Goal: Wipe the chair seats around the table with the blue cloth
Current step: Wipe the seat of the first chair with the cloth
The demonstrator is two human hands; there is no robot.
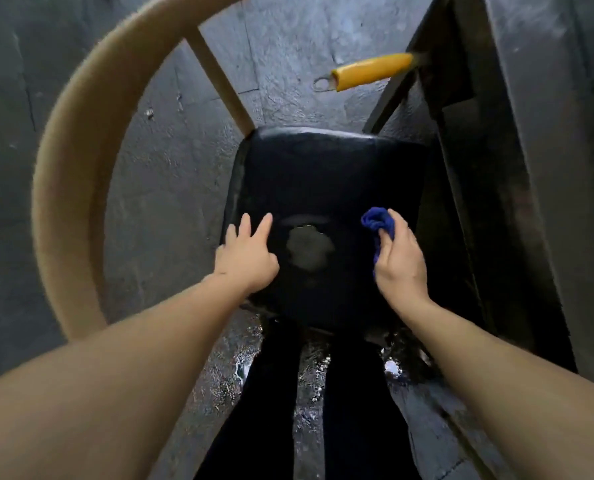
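Note:
A black padded chair seat lies below me in the middle of the view, with a pale smudge or wet patch near its front. My left hand hovers over the seat's left front part, fingers spread and holding nothing. My right hand is over the right front part and grips a bunched blue cloth. The cloth sticks out above my fingers. I cannot tell whether it touches the seat.
The chair's curved tan backrest arcs round the left side, joined by a tan strut. A dark table stands close on the right. A yellow handle pokes out from under it. The grey floor looks wet and shiny near my dark-trousered legs.

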